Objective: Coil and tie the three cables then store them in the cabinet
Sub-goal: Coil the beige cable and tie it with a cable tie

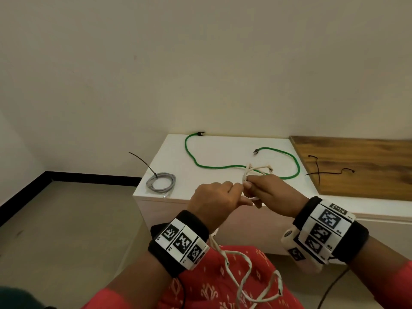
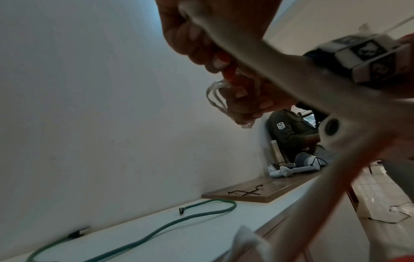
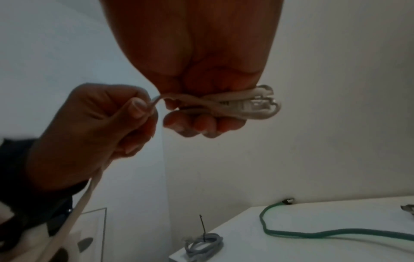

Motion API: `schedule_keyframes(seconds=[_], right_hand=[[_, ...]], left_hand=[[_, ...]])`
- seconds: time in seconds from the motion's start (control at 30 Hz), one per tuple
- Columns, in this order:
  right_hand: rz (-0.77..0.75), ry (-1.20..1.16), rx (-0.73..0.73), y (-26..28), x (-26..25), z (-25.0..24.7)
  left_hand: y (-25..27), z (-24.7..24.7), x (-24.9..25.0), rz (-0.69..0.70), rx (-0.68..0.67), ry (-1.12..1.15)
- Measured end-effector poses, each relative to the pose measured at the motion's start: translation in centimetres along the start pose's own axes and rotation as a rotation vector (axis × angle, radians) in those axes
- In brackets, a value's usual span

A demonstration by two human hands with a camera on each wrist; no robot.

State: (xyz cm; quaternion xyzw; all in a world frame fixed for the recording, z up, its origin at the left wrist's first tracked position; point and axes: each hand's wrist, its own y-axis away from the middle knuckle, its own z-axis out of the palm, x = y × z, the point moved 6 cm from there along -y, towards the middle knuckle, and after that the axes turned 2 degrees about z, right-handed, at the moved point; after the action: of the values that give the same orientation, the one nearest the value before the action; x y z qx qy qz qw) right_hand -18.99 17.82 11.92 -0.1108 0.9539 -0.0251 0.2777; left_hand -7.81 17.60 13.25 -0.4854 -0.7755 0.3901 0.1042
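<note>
In front of the cabinet top, my right hand (image 1: 263, 186) grips a small bundle of white cable (image 1: 256, 169) loops; the right wrist view shows its fingers (image 3: 197, 125) curled round the loops and a clear plug (image 3: 257, 104). My left hand (image 1: 225, 192) pinches the strand (image 3: 154, 102) leading out of the bundle, and the rest hangs down over my lap (image 1: 245, 273). A green cable (image 1: 223, 167) lies uncoiled on the white cabinet (image 1: 223, 197). A grey cable (image 1: 161, 182) sits coiled at the cabinet's left corner, bound with a black zip tie (image 1: 145, 162).
Two loose black zip ties (image 1: 321, 171) lie crossed on a wooden board (image 1: 367, 157) at the right of the cabinet top. The wall stands directly behind. In the left wrist view a seated person (image 2: 289, 131) and some gear are further along the counter.
</note>
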Motion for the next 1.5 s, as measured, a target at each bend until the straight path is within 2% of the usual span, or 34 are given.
schedule_keyframes(seconds=[0.1,0.2,0.27,0.37,0.43,0.53,0.6,0.7,0.83,0.93,1.03,1.1,1.2,1.27,1.37,1.5], right_hand=[[0.004,-0.235,-0.062,0.0,-0.2,0.2],[0.072,-0.468,-0.161,0.0,-0.2,0.6],[0.114,-0.573,-0.172,0.1,-0.1,0.3],[0.172,-0.790,-0.080,0.3,0.7,-1.2],[0.189,-0.937,-0.038,0.3,1.4,-2.1],[0.258,-1.108,0.017,0.3,2.2,-2.7],[0.291,-1.196,0.019,0.2,2.4,-2.6],[0.310,-1.271,-0.082,0.3,2.1,-1.7],[0.236,-1.296,-0.374,0.8,0.1,0.2],[0.172,-1.364,-0.490,0.9,-0.9,0.2],[0.120,-1.627,-0.568,0.7,-1.4,-1.0],[0.139,-1.807,-0.514,0.3,-1.4,-1.9],[0.137,-1.907,-0.287,-0.1,-0.8,-2.9],[0.070,-2.016,-0.236,-0.3,-0.7,-3.3],[-0.062,-2.103,-0.171,-0.3,-0.8,-4.4],[-0.181,-2.120,0.063,-0.2,-0.8,-5.3]], left_hand=[[0.0,0.0,-1.4,-0.115,0.027,0.039],[0.1,0.4,-2.6,-0.234,-0.048,0.217],[0.2,1.1,-3.4,-0.360,-0.088,0.461],[1.2,2.9,-4.4,-0.708,-0.176,1.076],[2.3,3.4,-4.6,-0.876,-0.209,1.383],[3.1,3.3,-4.0,-0.947,-0.310,1.636],[3.2,3.1,-3.9,-0.948,-0.351,1.708],[2.9,2.9,-4.9,-0.947,-0.252,1.647],[2.4,2.7,-6.7,-0.975,0.005,1.390],[2.1,2.3,-7.0,-0.903,0.062,1.141],[2.3,1.9,-7.0,-0.835,0.106,0.936],[2.8,2.1,-6.7,-0.790,0.094,0.878],[3.2,2.7,-5.5,-0.721,0.033,0.880],[3.5,3.0,-4.5,-0.673,-0.002,0.882],[3.9,3.5,-3.1,-0.578,-0.096,0.758],[3.8,3.6,-1.2,-0.417,-0.279,0.491]])
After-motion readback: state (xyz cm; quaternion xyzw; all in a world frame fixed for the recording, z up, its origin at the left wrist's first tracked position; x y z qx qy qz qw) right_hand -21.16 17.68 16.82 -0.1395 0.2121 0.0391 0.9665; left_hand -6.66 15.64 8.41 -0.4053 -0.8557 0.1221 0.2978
